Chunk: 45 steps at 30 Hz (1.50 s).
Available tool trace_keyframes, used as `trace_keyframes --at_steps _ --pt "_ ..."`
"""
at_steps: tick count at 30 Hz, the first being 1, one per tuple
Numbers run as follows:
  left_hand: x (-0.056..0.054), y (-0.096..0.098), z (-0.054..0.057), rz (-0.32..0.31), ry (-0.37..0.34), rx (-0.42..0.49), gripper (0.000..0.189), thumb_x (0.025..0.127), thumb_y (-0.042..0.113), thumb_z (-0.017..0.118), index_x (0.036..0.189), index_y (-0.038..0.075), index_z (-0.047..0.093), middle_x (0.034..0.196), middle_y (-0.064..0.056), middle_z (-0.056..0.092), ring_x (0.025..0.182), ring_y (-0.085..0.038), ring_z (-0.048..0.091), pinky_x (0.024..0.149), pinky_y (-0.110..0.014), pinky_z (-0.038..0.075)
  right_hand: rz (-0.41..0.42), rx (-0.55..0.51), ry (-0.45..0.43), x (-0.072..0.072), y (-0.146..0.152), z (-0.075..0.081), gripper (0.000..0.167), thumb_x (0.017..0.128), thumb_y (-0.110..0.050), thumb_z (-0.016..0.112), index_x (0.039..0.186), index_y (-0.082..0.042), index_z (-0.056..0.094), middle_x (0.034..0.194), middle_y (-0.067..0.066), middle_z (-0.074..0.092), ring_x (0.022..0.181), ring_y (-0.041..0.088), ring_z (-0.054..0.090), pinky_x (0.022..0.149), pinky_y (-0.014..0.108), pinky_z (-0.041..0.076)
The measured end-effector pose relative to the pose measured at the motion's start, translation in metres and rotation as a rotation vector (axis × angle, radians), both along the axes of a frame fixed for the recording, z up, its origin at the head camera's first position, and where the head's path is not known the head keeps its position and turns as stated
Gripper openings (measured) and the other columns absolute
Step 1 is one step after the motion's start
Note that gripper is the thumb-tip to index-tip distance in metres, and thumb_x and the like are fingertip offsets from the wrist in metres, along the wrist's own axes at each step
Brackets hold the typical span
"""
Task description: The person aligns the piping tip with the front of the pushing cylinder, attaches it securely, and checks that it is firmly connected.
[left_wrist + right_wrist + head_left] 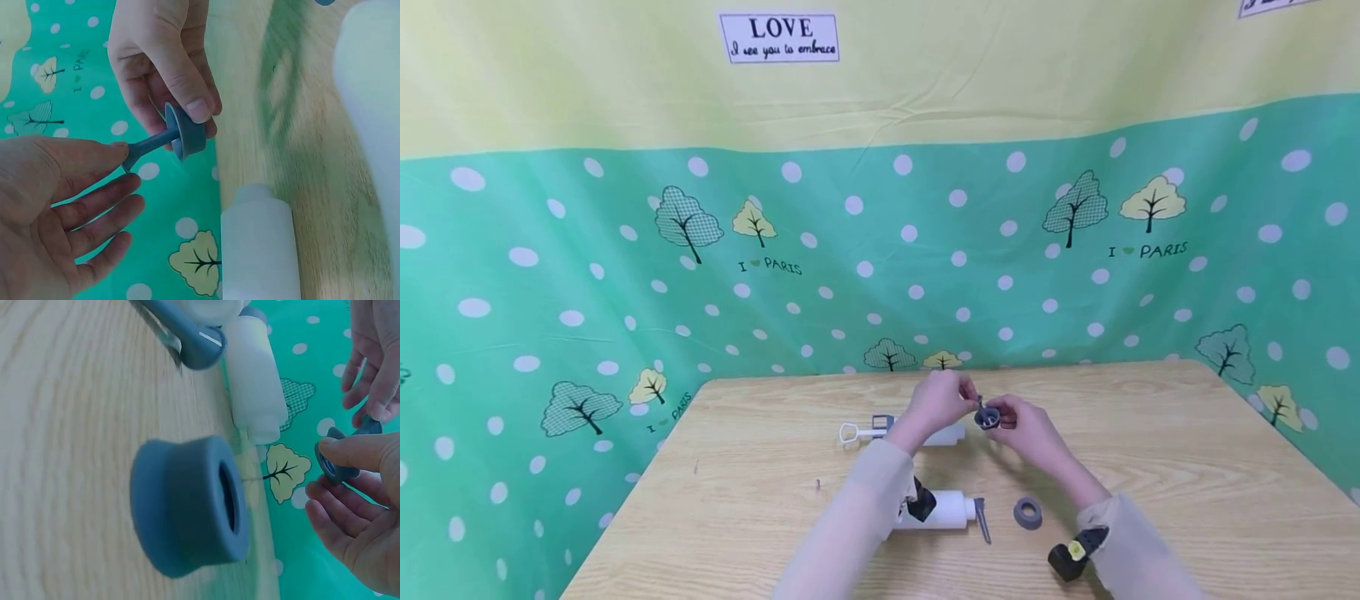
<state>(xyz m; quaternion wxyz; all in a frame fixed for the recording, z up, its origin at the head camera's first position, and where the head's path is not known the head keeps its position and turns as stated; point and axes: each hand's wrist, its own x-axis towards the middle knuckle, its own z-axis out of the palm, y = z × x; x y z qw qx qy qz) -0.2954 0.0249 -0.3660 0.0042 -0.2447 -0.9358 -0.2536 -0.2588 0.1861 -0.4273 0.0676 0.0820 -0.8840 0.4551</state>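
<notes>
Between thumb and fingertips, my left hand [942, 400] pinches the flared end of a thin grey stem [149, 144]. The stem's other end reaches into a grey cup-shaped cap [191, 134]; its seat inside is hidden by the rim. My right hand [1028, 427] holds that cap by its side, thumb on the outer wall, as the right wrist view also shows. Both hands are raised over the back part of the table. Below the left forearm lies a white bottle [946, 510], and a flanged grey ring [203, 503] rests nearer the right wrist.
Behind the left wrist lies another white cylinder [945, 437] with a grey fitting and a white loop handle [848, 432]. A slim grey lever-like part [983, 523] sits by the front bottle's neck. One tiny piece [817, 484] is farther left. A green dotted curtain [850, 283] hangs behind the table.
</notes>
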Motion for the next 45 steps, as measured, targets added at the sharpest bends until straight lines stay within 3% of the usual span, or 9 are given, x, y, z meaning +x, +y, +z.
trace_keyframes --at_steps 11,16,33,40,45 --pt "0.008 -0.004 -0.001 -0.008 0.065 -0.011 0.006 0.077 0.021 0.070 0.075 0.019 0.064 0.079 0.008 0.065 0.066 -0.005 0.053 0.058 -0.017 0.041 -0.016 -0.069 -0.018 0.005 -0.004 -0.002 0.044 0.076 -0.008 0.069 0.117 0.000 0.054 0.107 0.017 0.062 0.096 0.028 0.061 0.081 0.034 0.051" --pt "0.012 -0.003 -0.006 -0.011 0.047 -0.025 0.006 0.077 0.020 0.070 0.075 0.019 0.064 0.077 0.009 0.064 0.063 -0.004 0.051 0.056 -0.017 0.039 -0.035 -0.068 -0.015 0.006 -0.006 -0.002 0.042 0.076 -0.009 0.070 0.114 -0.001 0.055 0.105 0.015 0.063 0.095 0.027 0.062 0.080 0.033 0.051" --pt "0.018 0.001 -0.014 -0.024 0.117 -0.103 0.006 0.078 0.024 0.069 0.076 0.019 0.070 0.081 0.009 0.062 0.070 -0.005 0.052 0.060 -0.017 0.040 -0.060 -0.038 0.023 0.008 -0.010 -0.001 0.040 0.075 -0.010 0.071 0.112 -0.004 0.058 0.103 0.013 0.064 0.098 0.029 0.059 0.083 0.038 0.049" --pt "0.013 -0.010 -0.014 -0.022 0.062 -0.067 0.008 0.080 0.022 0.068 0.085 0.017 0.070 0.087 0.006 0.064 0.076 -0.009 0.057 0.068 -0.021 0.045 -0.051 -0.031 0.005 0.005 -0.008 -0.001 0.041 0.076 -0.011 0.070 0.114 -0.004 0.057 0.105 0.013 0.063 0.099 0.029 0.058 0.085 0.040 0.048" --pt "0.007 -0.025 -0.018 0.013 -0.004 -0.151 0.028 0.077 0.022 0.070 0.103 0.013 0.066 0.105 -0.001 0.065 0.096 -0.017 0.060 0.085 -0.031 0.046 -0.044 0.004 -0.004 0.002 -0.005 -0.001 0.041 0.077 -0.011 0.069 0.115 -0.004 0.056 0.106 0.013 0.063 0.099 0.029 0.058 0.086 0.042 0.047"
